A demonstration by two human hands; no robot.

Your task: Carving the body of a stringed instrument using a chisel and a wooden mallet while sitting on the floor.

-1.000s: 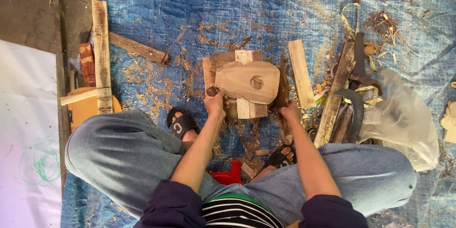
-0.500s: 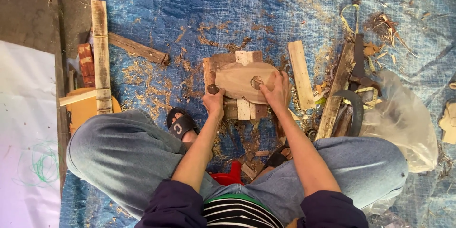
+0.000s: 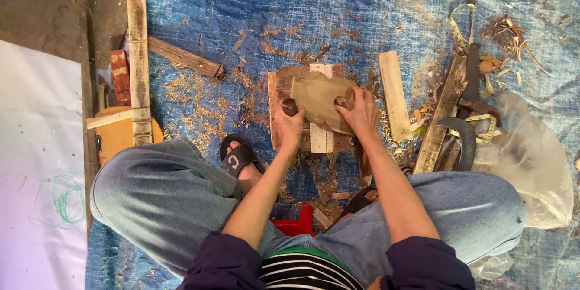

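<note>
Carved wood piece (image 3: 317, 101) sits mid-frame on a block (image 3: 279, 87); left hand (image 3: 289, 125) and right hand (image 3: 360, 112) close fingers around its ends, steadying it.

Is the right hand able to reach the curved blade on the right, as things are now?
Probably yes, once it lets go: the right hand grips the carved wood, and only a loose slat and plank lie before the blade.
</note>
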